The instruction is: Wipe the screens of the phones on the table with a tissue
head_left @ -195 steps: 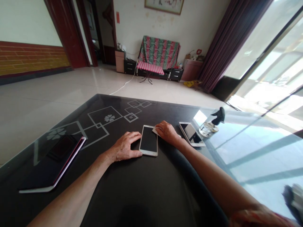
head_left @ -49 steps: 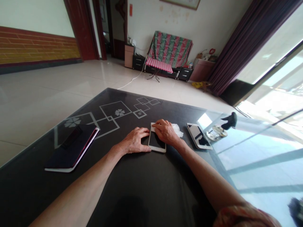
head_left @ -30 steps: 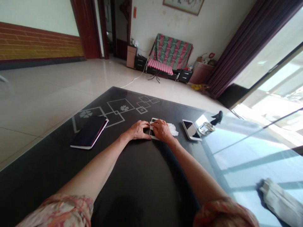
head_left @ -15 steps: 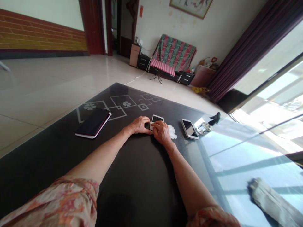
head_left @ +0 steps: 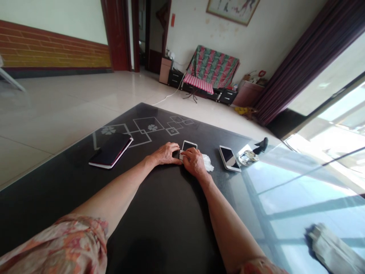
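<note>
Your right hand [head_left: 194, 163] gripped a thin white tissue [head_left: 208, 163] against the white-framed, black-screened phone [head_left: 189, 145] on the glossy black tabletop [head_left: 162, 213]; your left hand [head_left: 164, 153] curved open beside it. Uneven pressure could have skidded the phone.

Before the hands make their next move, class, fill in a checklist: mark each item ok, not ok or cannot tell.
1. Left hand beside the nearer phone: ok.
2. White wipe at the right hand: ok.
3. Nearer phone's screen fully uncovered: not ok, partly hidden.
4. Second phone apart from both hands: ok.
5. Spray bottle not touching second phone: cannot tell.
</note>
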The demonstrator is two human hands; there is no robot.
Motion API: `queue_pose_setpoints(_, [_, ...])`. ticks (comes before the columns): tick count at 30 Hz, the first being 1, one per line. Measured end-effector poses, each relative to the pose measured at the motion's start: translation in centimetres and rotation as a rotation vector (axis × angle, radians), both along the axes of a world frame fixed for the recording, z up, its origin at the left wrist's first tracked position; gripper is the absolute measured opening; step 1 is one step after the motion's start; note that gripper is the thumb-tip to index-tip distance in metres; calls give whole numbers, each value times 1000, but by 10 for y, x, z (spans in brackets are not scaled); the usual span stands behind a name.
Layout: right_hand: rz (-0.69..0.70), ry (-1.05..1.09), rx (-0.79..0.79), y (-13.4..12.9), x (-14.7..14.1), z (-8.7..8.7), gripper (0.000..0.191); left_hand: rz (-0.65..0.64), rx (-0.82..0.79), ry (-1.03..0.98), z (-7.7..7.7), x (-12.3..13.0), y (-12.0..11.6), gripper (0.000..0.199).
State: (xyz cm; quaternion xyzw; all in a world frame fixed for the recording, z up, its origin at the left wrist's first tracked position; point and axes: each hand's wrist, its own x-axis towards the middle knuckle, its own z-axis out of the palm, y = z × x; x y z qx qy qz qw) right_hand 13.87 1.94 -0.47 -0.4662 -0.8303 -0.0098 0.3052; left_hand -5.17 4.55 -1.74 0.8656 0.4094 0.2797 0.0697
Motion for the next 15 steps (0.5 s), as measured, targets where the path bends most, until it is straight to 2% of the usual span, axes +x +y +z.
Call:
queue_pose_setpoints(7, [69, 68, -16, 5, 2, -1, 23, -29, -57, 49, 3, -3, 2, 72])
queue_pose_setpoints(15, [101, 37, -7, 6, 11, -2, 23, -44, -163, 175, 11, -3, 2, 81])
